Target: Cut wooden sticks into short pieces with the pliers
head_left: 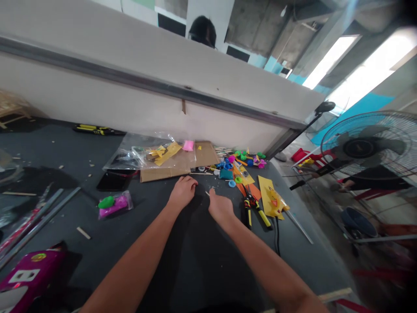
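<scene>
While the left hand (182, 192) rests curled on the tabletop (48, 145) and the right hand (221, 207) sits just beside it, the two are apart, with a small wooden stick (207, 193) between them; whether the right fingers hold it, I cannot tell. Yellow-handled cutters (251, 208) and a yellow foam cutout (272, 200) lie just right of the right hand, and bright plastic caps (231, 167) lie ahead of it. A careless sideways sweep could scatter those caps, and too much pressure could snap the thin stick.
</scene>
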`<state>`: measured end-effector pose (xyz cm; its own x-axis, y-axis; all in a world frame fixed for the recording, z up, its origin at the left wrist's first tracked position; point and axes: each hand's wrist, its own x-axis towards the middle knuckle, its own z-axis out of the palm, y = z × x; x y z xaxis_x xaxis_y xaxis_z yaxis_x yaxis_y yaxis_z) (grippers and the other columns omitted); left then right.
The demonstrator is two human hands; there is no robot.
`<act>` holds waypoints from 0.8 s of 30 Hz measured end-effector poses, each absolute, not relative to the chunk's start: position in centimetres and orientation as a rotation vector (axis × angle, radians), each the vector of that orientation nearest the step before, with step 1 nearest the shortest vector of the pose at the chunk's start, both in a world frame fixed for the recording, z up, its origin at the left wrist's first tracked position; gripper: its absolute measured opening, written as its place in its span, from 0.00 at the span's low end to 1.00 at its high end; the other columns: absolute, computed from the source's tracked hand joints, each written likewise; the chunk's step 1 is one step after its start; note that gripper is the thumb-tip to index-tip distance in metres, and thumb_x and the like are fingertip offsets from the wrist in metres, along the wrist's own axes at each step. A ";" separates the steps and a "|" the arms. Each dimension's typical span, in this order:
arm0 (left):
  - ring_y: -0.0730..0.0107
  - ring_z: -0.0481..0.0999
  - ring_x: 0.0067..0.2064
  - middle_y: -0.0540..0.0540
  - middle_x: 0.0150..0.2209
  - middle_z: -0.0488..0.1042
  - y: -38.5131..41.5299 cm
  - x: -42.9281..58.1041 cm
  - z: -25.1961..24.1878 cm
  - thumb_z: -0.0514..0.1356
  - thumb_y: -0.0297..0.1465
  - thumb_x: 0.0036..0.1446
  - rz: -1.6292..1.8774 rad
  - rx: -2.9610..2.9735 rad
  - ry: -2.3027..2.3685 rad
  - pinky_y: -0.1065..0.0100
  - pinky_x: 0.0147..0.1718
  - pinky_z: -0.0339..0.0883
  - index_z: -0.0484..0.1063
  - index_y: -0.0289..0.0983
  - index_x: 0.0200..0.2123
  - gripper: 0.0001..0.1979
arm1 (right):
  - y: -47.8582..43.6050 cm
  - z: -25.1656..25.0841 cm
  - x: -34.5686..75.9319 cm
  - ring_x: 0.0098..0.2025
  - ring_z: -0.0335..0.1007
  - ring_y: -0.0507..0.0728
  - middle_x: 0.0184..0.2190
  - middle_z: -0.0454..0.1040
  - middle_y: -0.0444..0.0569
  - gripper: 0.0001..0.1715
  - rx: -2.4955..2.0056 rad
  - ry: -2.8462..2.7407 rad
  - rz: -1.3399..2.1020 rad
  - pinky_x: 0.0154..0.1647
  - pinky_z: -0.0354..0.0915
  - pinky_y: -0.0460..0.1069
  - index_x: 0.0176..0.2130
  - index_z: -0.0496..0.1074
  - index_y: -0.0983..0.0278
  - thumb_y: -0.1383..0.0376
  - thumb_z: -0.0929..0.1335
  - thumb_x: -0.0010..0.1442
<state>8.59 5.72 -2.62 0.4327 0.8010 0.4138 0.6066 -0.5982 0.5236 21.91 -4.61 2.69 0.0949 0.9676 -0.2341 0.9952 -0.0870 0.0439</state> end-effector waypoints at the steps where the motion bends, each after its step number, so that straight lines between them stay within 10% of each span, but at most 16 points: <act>1: 0.65 0.69 0.39 0.45 0.35 0.73 5.7 8.6 -2.6 0.51 0.24 0.54 0.932 2.390 1.210 0.61 0.43 0.61 0.74 0.38 0.34 0.11 | -4.7 2.6 21.8 0.34 0.74 0.61 0.31 0.75 0.55 0.22 2.168 1.991 -0.208 0.32 0.62 0.50 0.51 0.56 0.65 0.73 0.57 0.56; 20: 0.63 0.69 0.40 0.44 0.34 0.73 5.5 8.5 -2.6 0.51 0.22 0.54 0.927 2.507 1.170 0.61 0.43 0.63 0.73 0.37 0.34 0.12 | -5.6 3.4 24.5 0.30 0.72 0.58 0.27 0.73 0.50 0.12 2.421 1.991 -0.149 0.30 0.60 0.48 0.42 0.61 0.64 0.65 0.53 0.64; 24: 0.61 0.69 0.42 0.42 0.37 0.72 5.3 8.8 -2.8 0.50 0.22 0.53 0.913 2.585 1.180 0.59 0.45 0.63 0.72 0.36 0.38 0.13 | -10.2 1.7 25.8 0.48 0.66 0.59 0.42 0.70 0.60 0.15 2.569 2.085 -0.041 0.46 0.60 0.51 0.40 0.62 0.68 0.67 0.51 0.64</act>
<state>8.81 5.32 -2.77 0.5033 0.7284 0.4649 0.6331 -0.6770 0.3753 25.83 -10.17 1.74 0.2110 0.9737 0.0856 0.9696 -0.1974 -0.1444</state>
